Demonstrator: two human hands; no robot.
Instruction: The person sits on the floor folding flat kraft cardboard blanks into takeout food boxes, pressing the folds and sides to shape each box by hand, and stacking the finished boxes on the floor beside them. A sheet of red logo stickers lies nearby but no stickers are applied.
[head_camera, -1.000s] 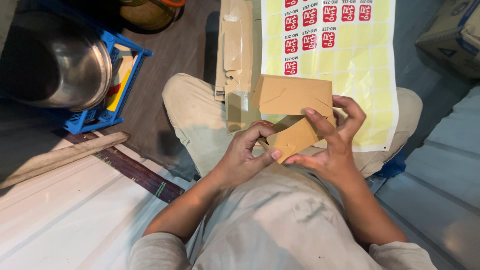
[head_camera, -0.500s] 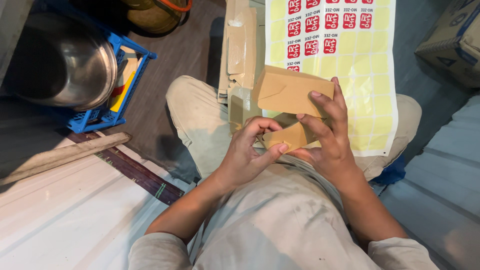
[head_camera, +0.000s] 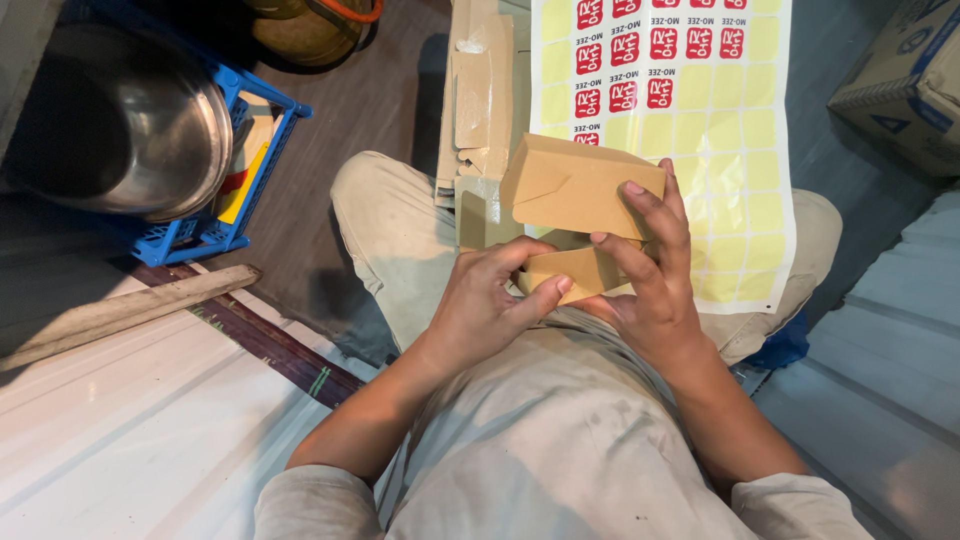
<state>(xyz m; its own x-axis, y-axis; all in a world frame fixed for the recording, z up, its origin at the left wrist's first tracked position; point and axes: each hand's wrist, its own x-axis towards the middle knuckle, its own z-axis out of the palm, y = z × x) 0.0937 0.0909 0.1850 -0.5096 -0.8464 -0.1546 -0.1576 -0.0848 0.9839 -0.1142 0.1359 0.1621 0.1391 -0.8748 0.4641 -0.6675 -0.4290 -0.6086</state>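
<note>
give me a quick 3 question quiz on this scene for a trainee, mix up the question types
1. True or false: the left hand and the right hand both grip the brown cardboard box.
2. What lies across the person's right thigh, beyond the box? A) a yellow sticker sheet B) a folded towel C) a keyboard
3. What sits in the blue crate on the person's left?

Key
1. True: the left thumb and fingers pinch a lower flap, the right fingers press on the box's top face.
2. A: some of its squares still carry red stickers, most lower ones are bare.
3. A large metal pot.
</note>
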